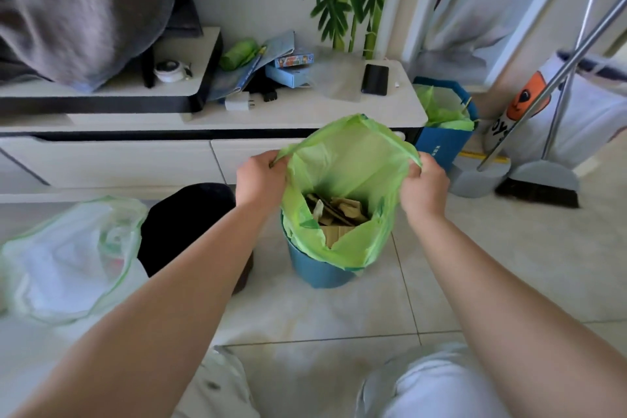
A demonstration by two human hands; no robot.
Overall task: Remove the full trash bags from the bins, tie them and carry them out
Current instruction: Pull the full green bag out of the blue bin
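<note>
Left hand [259,176], right hand [424,185] each pinch green bag [349,159] rim, above blue bin [315,268].

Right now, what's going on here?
A person is pulling a full green trash bag up out of a blue bin on the tiled floor. The left hand and right hand each pinch one side of the bag's rim, holding its mouth open; cardboard scraps show inside. The bag is still seated in the bin and untied. A second lined blue bin waits beside the cabinet.
</note>
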